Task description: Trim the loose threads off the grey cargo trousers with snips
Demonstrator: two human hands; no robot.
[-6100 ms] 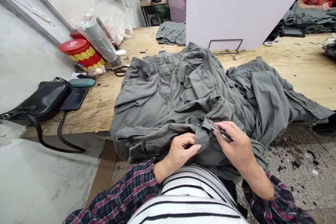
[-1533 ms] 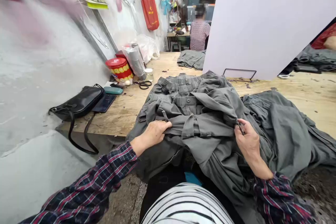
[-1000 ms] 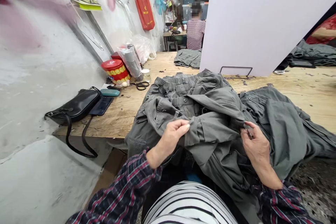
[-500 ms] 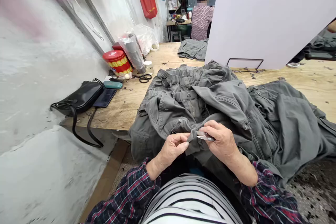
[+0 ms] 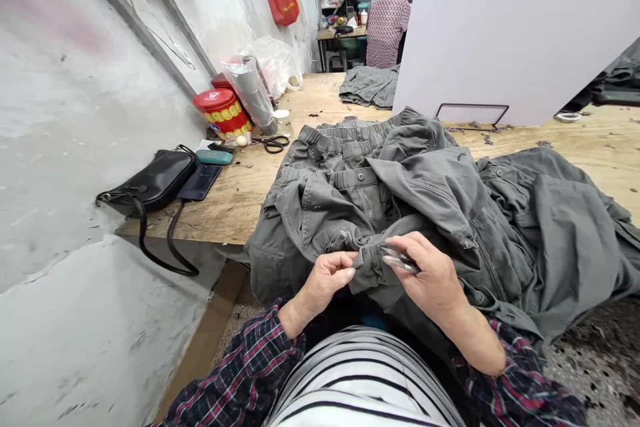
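Observation:
Grey trousers (image 5: 345, 203) lie heaped over the table's front edge, with an elastic waistband, a button and a zip showing. My left hand (image 5: 327, 283) pinches a fold of their cloth between thumb and fingers. Held in my right hand (image 5: 427, 273) is a small pair of metal thread snips (image 5: 404, 263), whose blades point left toward that fold. Both hands are close together, a short gap of cloth between them. The snips' handle is partly hidden by my fingers.
More grey garments (image 5: 570, 233) spread to the right. On the left lie a black handbag (image 5: 165, 177), a teal case (image 5: 215, 157), black scissors (image 5: 274, 143) and a red tin (image 5: 223, 113). A white board (image 5: 500, 27) stands behind. A person (image 5: 387, 30) sits farther back.
My right hand with the snips has moved slightly right, away from my left hand, and more of the cloth fold shows between them. My left hand keeps its pinch.

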